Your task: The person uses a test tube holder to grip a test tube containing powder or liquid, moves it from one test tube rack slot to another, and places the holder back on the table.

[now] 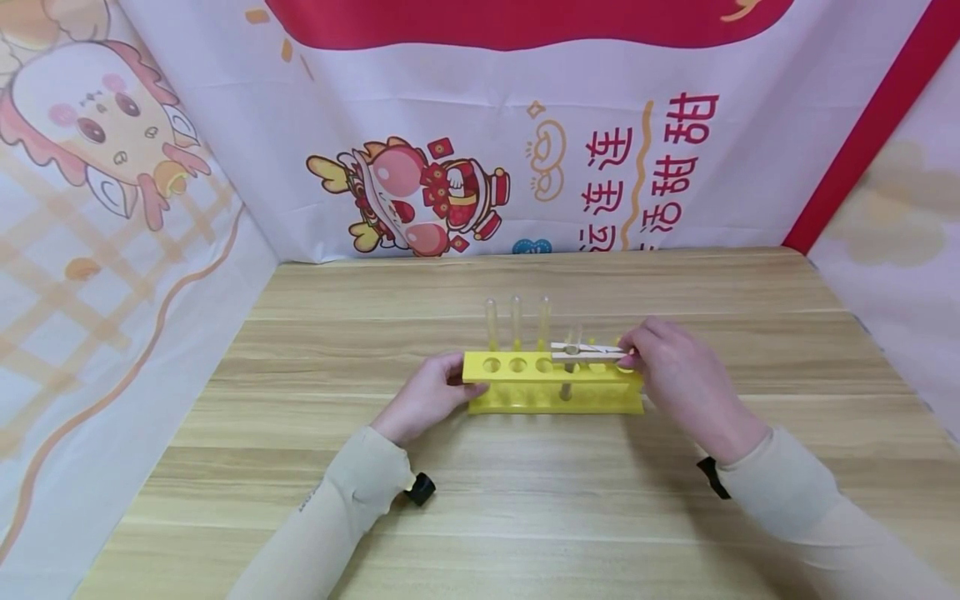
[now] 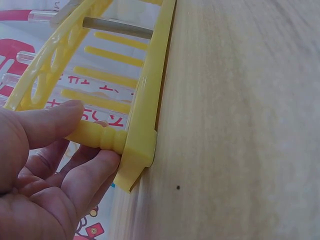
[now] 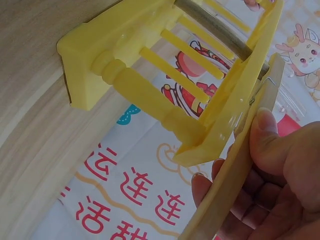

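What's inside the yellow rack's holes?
A greyish test tube in the yellow rack, fourth hole from left; the first three look empty. The wooden clamp partly hides that hole; the right hand partly covers the rightmost one.

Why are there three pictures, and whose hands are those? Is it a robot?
No robot here, just a person using two bare hands. The big picture comes from a camera on the person's head, looking forward and down. The other two come from little cameras, one on each wrist, so they see each hand up close and tilted.

On the wooden table stands a yellow rack. Three clear tubes stand along its back, round ends up. The left hand holds the rack's left end. The right hand pinches a wooden clamp. The clamp's other end is around a tube that looks grey, which goes down through a hole in the rack.
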`<action>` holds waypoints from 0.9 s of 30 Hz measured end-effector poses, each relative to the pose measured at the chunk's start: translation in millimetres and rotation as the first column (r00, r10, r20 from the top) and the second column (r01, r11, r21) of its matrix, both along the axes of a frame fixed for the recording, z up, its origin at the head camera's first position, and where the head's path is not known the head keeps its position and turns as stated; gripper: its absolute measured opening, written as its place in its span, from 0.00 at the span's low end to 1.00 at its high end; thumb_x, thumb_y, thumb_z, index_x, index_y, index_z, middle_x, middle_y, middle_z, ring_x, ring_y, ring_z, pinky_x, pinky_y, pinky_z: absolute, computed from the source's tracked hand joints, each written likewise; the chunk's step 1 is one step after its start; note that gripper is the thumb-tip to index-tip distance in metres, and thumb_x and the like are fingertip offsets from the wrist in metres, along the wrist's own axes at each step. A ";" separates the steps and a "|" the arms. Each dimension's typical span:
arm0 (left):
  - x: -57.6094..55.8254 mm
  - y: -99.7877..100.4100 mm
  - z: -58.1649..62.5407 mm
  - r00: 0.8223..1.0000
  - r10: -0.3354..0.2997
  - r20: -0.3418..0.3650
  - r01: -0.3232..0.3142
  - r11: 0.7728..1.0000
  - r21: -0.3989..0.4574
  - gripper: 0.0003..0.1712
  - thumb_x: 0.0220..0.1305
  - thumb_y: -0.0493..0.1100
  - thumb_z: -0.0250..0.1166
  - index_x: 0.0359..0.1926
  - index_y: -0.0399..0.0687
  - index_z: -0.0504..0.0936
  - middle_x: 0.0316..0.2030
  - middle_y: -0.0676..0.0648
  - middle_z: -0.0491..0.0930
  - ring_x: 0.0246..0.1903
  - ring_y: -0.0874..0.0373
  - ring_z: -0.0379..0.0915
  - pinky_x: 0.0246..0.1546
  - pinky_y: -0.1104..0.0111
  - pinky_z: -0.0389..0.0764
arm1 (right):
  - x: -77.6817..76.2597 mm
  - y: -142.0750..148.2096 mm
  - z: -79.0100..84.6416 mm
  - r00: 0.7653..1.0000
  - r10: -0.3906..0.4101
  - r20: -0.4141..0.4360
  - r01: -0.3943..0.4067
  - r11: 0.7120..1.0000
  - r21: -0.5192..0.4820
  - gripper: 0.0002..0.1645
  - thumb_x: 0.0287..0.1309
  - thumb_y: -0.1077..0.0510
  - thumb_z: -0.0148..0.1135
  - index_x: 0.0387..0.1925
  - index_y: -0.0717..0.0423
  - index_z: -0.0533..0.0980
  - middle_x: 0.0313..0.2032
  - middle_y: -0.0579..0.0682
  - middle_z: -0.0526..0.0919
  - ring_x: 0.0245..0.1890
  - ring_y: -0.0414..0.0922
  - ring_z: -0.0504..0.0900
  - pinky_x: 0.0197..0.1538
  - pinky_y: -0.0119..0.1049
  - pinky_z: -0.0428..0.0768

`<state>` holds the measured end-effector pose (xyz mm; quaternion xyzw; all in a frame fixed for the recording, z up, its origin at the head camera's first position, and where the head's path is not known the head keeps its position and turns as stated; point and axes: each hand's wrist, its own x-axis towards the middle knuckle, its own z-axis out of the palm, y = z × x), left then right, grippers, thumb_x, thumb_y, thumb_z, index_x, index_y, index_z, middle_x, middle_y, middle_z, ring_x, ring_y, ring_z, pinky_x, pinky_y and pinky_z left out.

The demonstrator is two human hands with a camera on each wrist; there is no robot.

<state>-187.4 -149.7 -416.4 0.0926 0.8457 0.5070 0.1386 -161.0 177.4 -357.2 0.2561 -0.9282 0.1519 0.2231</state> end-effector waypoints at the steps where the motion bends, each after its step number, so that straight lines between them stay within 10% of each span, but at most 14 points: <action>1: 0.1 0.1 0.0 1.000 0.000 0.000 0.000 1.000 0.001 0.17 0.63 0.40 0.70 0.53 0.53 0.82 0.47 0.55 0.82 0.46 0.56 0.77 0.46 0.62 0.78 | 0.3 -0.1 0.3 1.000 0.000 0.002 0.000 1.000 0.001 0.09 0.49 0.68 0.75 0.33 0.62 0.81 0.31 0.52 0.81 0.32 0.50 0.79 0.36 0.48 0.81; 27: 1.9 0.4 2.0 1.000 0.008 0.013 -0.008 1.000 0.001 0.18 0.64 0.41 0.69 0.55 0.54 0.81 0.49 0.55 0.81 0.47 0.57 0.76 0.49 0.61 0.77 | 5.8 -1.5 32.7 1.000 -0.016 -0.020 0.016 1.000 -0.010 0.10 0.48 0.68 0.75 0.33 0.63 0.82 0.30 0.52 0.80 0.29 0.50 0.80 0.32 0.48 0.82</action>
